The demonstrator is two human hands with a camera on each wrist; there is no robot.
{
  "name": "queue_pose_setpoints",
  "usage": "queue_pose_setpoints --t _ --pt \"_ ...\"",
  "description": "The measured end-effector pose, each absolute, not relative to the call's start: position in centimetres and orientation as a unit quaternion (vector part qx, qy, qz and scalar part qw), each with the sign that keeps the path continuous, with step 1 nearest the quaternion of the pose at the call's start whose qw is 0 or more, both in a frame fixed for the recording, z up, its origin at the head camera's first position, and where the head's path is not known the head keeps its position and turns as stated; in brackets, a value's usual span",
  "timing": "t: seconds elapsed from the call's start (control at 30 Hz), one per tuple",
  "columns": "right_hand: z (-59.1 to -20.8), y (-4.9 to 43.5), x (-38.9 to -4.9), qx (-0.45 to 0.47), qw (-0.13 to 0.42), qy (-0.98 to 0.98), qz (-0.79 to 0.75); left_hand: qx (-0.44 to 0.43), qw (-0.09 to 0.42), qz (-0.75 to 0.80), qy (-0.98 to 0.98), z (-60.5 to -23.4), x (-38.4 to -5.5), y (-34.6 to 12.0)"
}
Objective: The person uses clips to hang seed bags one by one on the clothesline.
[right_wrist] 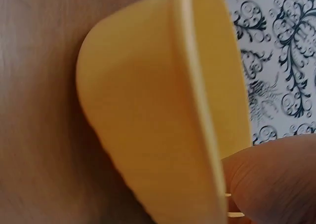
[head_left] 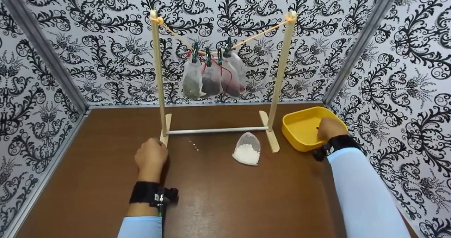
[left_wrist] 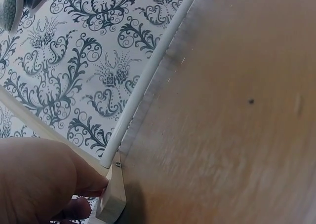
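My left hand (head_left: 151, 155) grips the near end of the wooden foot (left_wrist: 112, 197) at the left of a stand. Over at the right, my right hand (head_left: 331, 127) reaches down into a yellow tub (head_left: 299, 144), its fingers mostly hidden. A small dark piece (head_left: 317, 127) pokes out at the fingers' edge, its kind unclear. In the right wrist view the hand (right_wrist: 279, 179) is inside the tub's rim (right_wrist: 197, 86). A mesh bag of white grains (head_left: 247, 154) lies on the table between the hands, close to the stand's right foot (head_left: 271, 141).
Two wooden posts (head_left: 283, 67) hold a sagging cord (head_left: 262, 33). Dark green clips (head_left: 208, 56) pin several filled mesh bags (head_left: 192, 85) to it. A white rod (head_left: 216, 130) joins the feet. White crumbs (head_left: 194, 145) lie on the brown table (head_left: 225, 195); patterned walls (head_left: 123, 55) enclose it.
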State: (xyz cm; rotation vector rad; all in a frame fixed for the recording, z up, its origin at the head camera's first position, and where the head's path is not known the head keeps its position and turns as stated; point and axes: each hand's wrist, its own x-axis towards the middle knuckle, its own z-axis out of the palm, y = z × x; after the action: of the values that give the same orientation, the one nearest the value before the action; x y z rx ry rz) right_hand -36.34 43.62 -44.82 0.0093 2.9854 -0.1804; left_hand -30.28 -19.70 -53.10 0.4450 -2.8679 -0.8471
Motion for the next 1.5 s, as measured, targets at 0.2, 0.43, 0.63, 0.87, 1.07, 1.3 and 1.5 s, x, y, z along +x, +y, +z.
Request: queue_pose_setpoints --t 0.2,0.43,0.63,0.87,1.07,1.3,1.5 --pt "-45.9 43.6 -37.0 0.017 0.088 0.993 -0.070 0.147 0.073 -0.287 -0.944 -52.9 -29.9 -19.7" --pt "-46.7 42.7 -37.2 0.002 0.069 0.993 -0.096 0.144 0.067 -0.294 -0.942 -53.2 -30.1 -20.0" --pt "-46.4 42.5 -37.4 0.018 0.068 0.991 -0.115 0.142 0.068 -0.294 -0.943 -53.3 -30.3 -19.9" --pt "-43.5 40.4 -38.3 0.021 0.025 0.987 -0.155 0.135 0.049 -0.286 -0.947 -52.7 -30.3 -20.1" --pt "-39.7 37.0 -36.8 0.008 0.023 0.976 -0.218 0.108 0.038 -0.277 -0.954 -51.1 -30.5 -19.3" --pt "-36.6 31.3 -33.2 -0.066 0.036 0.960 -0.271 -0.013 0.079 -0.274 -0.958 -47.2 -30.1 -15.6" --pt "-36.8 26.3 -32.0 -0.121 0.022 0.930 -0.348 -0.143 0.138 -0.291 -0.936 -44.2 -28.6 -11.0"
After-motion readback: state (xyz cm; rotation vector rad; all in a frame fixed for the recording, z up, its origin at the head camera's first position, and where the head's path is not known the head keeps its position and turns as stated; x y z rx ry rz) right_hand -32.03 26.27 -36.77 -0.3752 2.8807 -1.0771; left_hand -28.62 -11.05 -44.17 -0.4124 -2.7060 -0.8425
